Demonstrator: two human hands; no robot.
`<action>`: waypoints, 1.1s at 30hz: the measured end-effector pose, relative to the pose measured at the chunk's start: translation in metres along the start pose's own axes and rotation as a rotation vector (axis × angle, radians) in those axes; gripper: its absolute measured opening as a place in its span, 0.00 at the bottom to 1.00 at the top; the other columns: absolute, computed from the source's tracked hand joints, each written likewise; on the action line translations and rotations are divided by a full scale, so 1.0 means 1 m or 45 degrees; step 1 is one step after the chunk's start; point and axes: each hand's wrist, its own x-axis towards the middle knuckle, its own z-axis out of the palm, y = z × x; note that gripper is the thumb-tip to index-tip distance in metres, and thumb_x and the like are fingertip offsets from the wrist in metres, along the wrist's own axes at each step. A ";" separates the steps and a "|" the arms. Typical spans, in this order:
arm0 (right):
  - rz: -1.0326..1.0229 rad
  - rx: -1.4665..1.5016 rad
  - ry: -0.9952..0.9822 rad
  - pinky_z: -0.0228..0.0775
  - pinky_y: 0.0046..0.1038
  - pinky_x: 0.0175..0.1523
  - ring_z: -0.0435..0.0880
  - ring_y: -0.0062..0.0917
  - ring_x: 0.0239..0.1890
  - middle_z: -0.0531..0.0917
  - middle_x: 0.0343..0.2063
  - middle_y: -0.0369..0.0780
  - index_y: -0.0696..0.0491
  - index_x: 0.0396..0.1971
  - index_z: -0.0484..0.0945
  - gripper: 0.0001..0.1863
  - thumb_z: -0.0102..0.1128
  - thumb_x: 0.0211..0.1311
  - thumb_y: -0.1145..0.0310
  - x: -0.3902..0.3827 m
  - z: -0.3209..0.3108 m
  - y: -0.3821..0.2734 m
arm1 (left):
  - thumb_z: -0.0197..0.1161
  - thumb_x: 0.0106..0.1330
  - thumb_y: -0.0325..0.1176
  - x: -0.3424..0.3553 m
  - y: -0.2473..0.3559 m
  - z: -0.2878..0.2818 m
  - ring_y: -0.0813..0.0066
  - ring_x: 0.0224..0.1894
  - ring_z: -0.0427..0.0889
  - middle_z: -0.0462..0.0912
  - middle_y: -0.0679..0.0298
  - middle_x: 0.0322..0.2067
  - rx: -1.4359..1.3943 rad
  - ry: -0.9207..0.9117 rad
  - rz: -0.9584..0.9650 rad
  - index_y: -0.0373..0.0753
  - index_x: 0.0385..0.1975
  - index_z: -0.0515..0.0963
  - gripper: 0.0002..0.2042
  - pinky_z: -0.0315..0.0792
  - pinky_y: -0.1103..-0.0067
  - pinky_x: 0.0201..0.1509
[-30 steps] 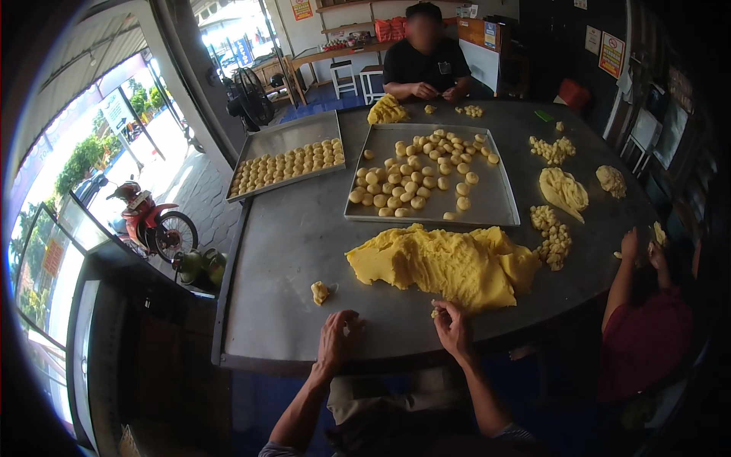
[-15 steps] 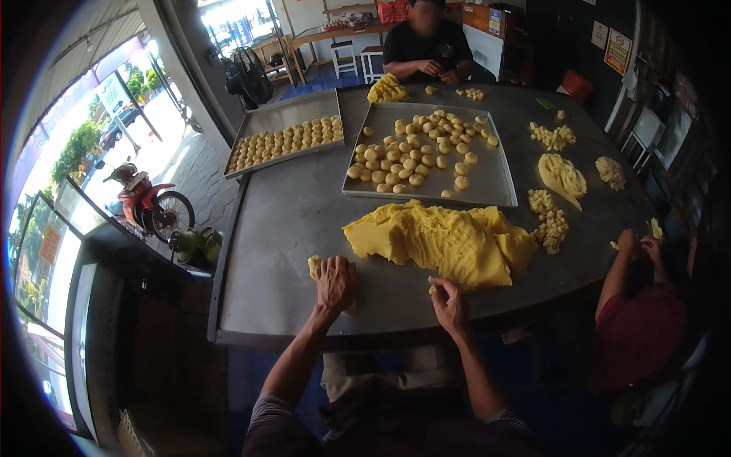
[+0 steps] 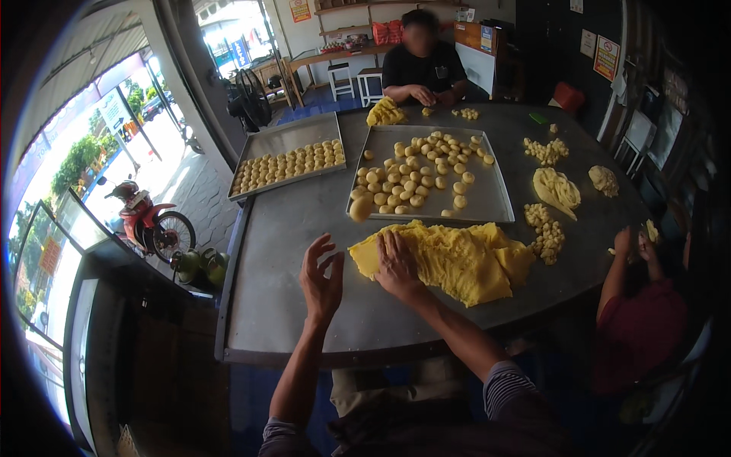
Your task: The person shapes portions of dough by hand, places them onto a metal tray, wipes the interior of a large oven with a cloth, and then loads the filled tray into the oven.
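While two trays (image 3: pixel 487 209) already hold dough balls (image 3: pixel 415 179), a big yellow dough slab (image 3: pixel 457 259) remains on the tabletop (image 3: pixel 304 228). Right hand (image 3: pixel 396 263) presses flat on it; left hand (image 3: pixel 321 278) hovers spread, empty.

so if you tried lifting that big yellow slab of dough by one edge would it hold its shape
Probably not. The big yellow slab of dough lies in soft folds with ragged edges, so it would likely sag or tear. It looks heavy for one hand; the right hand presses on it. On the grey metal table it may drag rather than slide.

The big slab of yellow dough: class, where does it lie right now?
In the head view, the dough slab lies on the metal table just below the centre tray, under the right hand.
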 end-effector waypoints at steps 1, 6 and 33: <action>-0.004 -0.102 -0.067 0.58 0.41 0.66 0.65 0.41 0.62 0.69 0.57 0.49 0.59 0.57 0.69 0.30 0.65 0.55 0.62 0.001 0.013 0.008 | 0.63 0.63 0.36 0.013 -0.016 0.002 0.56 0.51 0.78 0.80 0.55 0.46 0.073 0.023 -0.042 0.38 0.51 0.75 0.18 0.76 0.63 0.48; -0.090 -0.396 -0.091 0.59 0.40 0.65 0.66 0.39 0.60 0.73 0.51 0.49 0.59 0.53 0.71 0.30 0.63 0.52 0.58 -0.005 0.024 -0.012 | 0.59 0.65 0.34 -0.019 -0.128 -0.027 0.51 0.50 0.77 0.81 0.50 0.41 0.945 -0.182 0.126 0.35 0.47 0.76 0.14 0.72 0.61 0.50; 0.464 0.258 -0.057 0.68 0.42 0.56 0.75 0.46 0.51 0.73 0.51 0.50 0.58 0.49 0.77 0.16 0.59 0.59 0.77 -0.125 -0.045 0.017 | 0.61 0.62 0.34 -0.004 -0.135 -0.014 0.56 0.39 0.82 0.83 0.51 0.35 0.296 0.119 -0.217 0.33 0.34 0.80 0.10 0.75 0.68 0.45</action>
